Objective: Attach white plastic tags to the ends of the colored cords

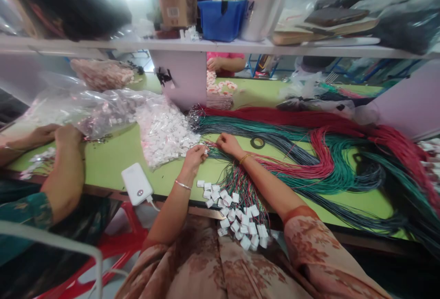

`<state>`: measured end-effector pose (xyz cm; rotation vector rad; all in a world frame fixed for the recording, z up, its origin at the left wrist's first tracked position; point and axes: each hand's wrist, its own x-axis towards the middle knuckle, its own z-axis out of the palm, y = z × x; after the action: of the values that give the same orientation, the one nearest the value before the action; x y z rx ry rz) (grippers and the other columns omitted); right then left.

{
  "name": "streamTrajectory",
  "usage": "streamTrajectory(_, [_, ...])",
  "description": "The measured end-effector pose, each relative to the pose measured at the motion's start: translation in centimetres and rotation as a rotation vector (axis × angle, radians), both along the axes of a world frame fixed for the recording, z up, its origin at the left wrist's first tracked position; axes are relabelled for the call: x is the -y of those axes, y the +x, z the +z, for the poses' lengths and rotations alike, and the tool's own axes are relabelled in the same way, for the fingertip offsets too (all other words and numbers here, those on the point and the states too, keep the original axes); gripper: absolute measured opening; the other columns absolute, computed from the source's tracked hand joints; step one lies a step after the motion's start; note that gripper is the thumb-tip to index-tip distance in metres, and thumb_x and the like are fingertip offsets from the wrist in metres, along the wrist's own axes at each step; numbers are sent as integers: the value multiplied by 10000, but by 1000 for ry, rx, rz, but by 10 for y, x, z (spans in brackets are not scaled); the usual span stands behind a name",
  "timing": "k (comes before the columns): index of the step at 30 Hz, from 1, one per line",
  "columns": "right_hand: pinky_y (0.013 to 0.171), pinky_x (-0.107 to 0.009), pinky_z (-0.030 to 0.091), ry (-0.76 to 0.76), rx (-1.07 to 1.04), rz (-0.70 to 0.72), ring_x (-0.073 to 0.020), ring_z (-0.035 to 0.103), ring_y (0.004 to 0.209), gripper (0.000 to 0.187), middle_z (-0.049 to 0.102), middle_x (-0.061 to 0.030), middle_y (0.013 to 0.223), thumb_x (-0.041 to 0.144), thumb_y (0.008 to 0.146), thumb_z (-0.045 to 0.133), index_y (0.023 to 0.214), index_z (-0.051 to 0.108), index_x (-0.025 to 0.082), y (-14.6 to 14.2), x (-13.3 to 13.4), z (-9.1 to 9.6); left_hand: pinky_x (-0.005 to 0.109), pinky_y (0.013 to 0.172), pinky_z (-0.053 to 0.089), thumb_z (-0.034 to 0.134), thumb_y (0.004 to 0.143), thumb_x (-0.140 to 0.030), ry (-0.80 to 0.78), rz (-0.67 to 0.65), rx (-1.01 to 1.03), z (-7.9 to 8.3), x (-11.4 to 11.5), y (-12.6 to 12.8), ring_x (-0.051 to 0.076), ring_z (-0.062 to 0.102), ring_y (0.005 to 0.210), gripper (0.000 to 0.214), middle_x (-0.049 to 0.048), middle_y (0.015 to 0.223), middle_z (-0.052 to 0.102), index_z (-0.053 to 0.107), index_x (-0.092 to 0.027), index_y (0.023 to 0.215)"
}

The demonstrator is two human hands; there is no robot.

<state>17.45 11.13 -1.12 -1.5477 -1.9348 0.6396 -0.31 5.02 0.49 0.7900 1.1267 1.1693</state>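
My left hand [195,155] is closed in a pinch at the edge of a pile of small white connectors [164,135] on the green table [110,161]. What it pinches is too small to make out. My right hand [227,144] is closed on the metal-tipped ends of thin wires [210,145]. Long bundles of red, green and dark wires [319,152] stretch to the right. Finished wires with white connectors [240,216] hang over the table's front edge between my arms.
A white power bank [136,183] lies at the front edge. A tape ring [257,142] sits beyond my right hand. A co-worker's hands [58,136] work at the left beside clear plastic bags [85,106]. Another person's arm [225,64] shows behind the divider. A cluttered shelf [220,45] runs overhead.
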Motion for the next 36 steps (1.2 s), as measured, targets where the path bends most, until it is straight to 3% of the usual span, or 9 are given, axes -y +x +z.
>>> streamTrajectory(5, [623, -242, 369, 97, -277, 35, -119, 460, 629, 155, 567, 7, 690, 303, 774, 486, 748, 557, 168, -2, 5, 17, 174, 521, 398, 743, 691, -307, -3, 8, 95, 4, 3, 3, 42, 522, 540, 229, 10, 759, 636, 592, -142, 745])
streamTrajectory(12, [558, -227, 323, -48, -462, 159, -92, 397, 561, 246, 552, 26, 613, 392, 738, 590, 730, 635, 150, -20, 33, 46, 166, 524, 391, 736, 700, -267, 14, -34, 218, 6, 5, 5, 37, 519, 550, 212, 5, 774, 631, 577, -137, 753])
streamTrajectory(18, [540, -221, 303, -82, -498, 99, -88, 377, 551, 282, 506, 35, 575, 429, 716, 588, 663, 605, 152, -16, 48, 39, 162, 514, 390, 764, 682, -253, 33, -42, 298, 7, 5, 7, 35, 513, 548, 226, 3, 783, 630, 593, -134, 769])
streamTrajectory(28, [535, -223, 298, -96, -482, 99, -90, 377, 544, 196, 476, 42, 555, 351, 671, 527, 606, 548, 167, -15, 49, 27, 174, 518, 392, 776, 671, -298, 38, -45, 255, 3, 3, 8, 42, 510, 549, 252, 9, 760, 630, 608, -132, 759])
streamTrajectory(36, [514, -218, 285, -91, -427, 140, -87, 356, 530, 212, 446, 41, 563, 352, 726, 520, 610, 475, 181, -20, 57, 21, 180, 473, 333, 780, 638, -439, 167, -17, -16, -8, 4, 14, 49, 469, 493, 352, -17, 584, 574, 657, -133, 761])
